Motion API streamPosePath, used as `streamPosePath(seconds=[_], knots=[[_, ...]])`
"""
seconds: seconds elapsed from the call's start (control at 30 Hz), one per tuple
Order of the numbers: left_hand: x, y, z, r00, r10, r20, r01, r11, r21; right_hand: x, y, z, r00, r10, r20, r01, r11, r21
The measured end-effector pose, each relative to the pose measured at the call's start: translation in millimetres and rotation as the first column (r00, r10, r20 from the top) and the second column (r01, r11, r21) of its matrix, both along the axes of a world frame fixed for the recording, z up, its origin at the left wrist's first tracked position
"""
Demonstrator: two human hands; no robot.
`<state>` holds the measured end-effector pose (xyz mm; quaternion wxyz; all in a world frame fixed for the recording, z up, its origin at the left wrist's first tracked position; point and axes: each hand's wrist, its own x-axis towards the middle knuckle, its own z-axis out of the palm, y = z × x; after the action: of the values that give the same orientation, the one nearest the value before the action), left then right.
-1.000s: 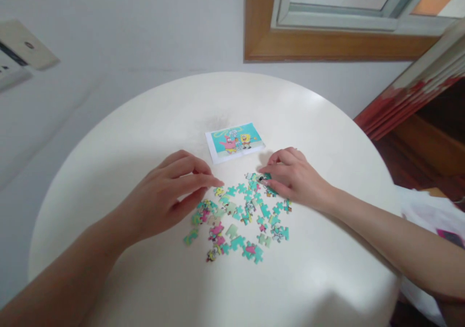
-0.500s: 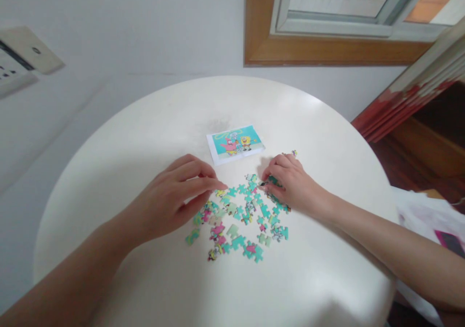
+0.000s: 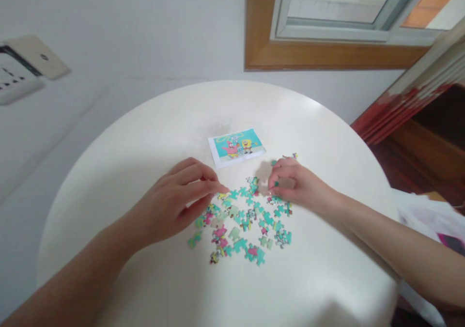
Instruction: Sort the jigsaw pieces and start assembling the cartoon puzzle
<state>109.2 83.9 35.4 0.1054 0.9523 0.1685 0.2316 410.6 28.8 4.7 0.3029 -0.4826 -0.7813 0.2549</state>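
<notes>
The right hand (image 3: pixel 296 185) pinches a small teal cardboard puzzle piece (image 3: pixel 276 183), with bare round white table (image 3: pixel 345 157) at its three o'clock. Scattered teal puzzle pieces (image 3: pixel 243 220) lie at its seven o'clock.

text: none legible — picture card (image 3: pixel 237 147) | cartoon figures only — puzzle pieces (image 3: pixel 242 215) unlettered

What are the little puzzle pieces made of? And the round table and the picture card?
The puzzle pieces look like thin printed cardboard: flat, matte, with coloured faces. The table seems to be smooth plastic or painted wood, since its cream top shines softly. The picture card looks like printed paper or thin card, lying flat with a white border.
</notes>
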Motion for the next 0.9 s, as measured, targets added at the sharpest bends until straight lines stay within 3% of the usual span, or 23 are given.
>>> streamPosePath(seconds=[0.13,0.27,0.37,0.57,0.9], knots=[[0,1,-0.6,1.000,-0.002,-0.002,0.002,1.000,-0.004,37,16,3.4,0.977,-0.207,-0.044,0.208,0.978,0.001],[1,1,-1.1,1.000,-0.006,-0.008,0.006,1.000,-0.016,72,34,-5.3,0.881,-0.468,-0.071,0.471,0.882,0.018],[0,1,-1.7,1.000,-0.010,-0.013,0.009,1.000,-0.017,85,44,-16.6,0.830,-0.557,-0.043,0.558,0.829,0.031],[0,1,-1.5,1.000,-0.017,-0.014,0.017,1.000,-0.019,95,55,-31.3,0.823,-0.564,0.069,0.558,0.826,0.082],[2,0,-2.6,1.000,-0.023,-0.010,0.023,1.000,-0.021,84,61,-34.4,0.840,-0.523,0.146,0.502,0.850,0.159]])
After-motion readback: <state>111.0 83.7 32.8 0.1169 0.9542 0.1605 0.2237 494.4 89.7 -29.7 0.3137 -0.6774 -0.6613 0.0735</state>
